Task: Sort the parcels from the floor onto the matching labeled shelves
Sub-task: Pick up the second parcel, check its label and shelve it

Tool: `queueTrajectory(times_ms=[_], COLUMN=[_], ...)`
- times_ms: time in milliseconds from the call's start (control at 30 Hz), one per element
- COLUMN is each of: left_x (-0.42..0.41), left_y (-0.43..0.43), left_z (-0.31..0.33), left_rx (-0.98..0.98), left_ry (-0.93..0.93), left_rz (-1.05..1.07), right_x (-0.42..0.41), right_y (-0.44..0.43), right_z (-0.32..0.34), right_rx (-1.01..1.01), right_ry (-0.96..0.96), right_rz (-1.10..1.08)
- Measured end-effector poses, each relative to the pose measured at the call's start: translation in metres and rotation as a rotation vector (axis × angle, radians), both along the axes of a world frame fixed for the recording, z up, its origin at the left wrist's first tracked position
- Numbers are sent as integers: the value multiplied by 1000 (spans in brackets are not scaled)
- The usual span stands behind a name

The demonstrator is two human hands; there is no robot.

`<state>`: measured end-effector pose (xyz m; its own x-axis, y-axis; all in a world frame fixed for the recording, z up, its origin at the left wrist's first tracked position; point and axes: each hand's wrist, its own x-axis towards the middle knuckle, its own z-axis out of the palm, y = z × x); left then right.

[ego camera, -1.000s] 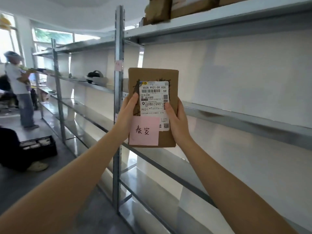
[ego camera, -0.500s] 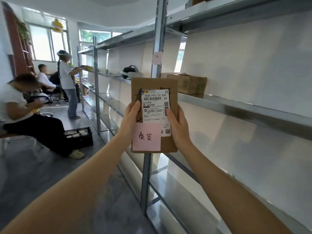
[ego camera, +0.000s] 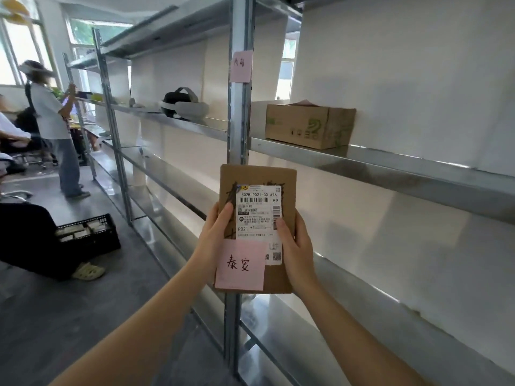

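The flat brown parcel (ego camera: pixel 257 229) is being held upright at the centre of the view by both hands. The left hand (ego camera: pixel 216 232) is closed on its nine-o'clock edge, thumb laid across the face; the right hand (ego camera: pixel 296 246) is closed on the three-o'clock edge, thumb tip resting on the white shipping label (ego camera: pixel 259 218). A pink note (ego camera: pixel 240 265) with two handwritten characters is stuck at the parcel's seven-o'clock corner.

Compared with a second ago, the parcel is being carried lower in the view, and the view has swung along the racking. The steel upright (ego camera: pixel 238 126) is now standing directly behind the parcel, and a second pink note (ego camera: pixel 241 66), fixed to that upright at twelve o'clock, has come into plain sight. Its writing is too small and blurred to be read, so a match with the parcel's note cannot be told.

At two o'clock, a cardboard box (ego camera: pixel 309 125) is now being shown sitting on the metal shelf (ego camera: pixel 390 168). At eleven o'clock, a headset (ego camera: pixel 182 105) is resting on the next bay. Farther off at ten o'clock, a standing person (ego camera: pixel 53 126) is working at the racks.

Judged from this, the labels are being compared, and the parcel is not yet being shelved.
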<state>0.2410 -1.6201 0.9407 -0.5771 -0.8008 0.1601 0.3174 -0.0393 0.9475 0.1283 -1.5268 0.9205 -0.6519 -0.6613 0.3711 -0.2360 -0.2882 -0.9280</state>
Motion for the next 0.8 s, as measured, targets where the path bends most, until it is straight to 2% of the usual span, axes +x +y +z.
queueTrajectory(times_ms=[300, 600, 800], left_x=[-62, -144, -195], left_y=[-89, -155, -163], left_z=[-42, -68, -95], left_rx=[67, 117, 249], left_ry=[-127, -309, -442], left_rz=[-184, -433, -541], right_x=[-44, -86, -128], right_y=[-67, -110, -112], right_z=[-30, -61, -85], right_rx=[101, 140, 332], right_ry=[-37, -240, -317], right_rz=[-213, -502, -548])
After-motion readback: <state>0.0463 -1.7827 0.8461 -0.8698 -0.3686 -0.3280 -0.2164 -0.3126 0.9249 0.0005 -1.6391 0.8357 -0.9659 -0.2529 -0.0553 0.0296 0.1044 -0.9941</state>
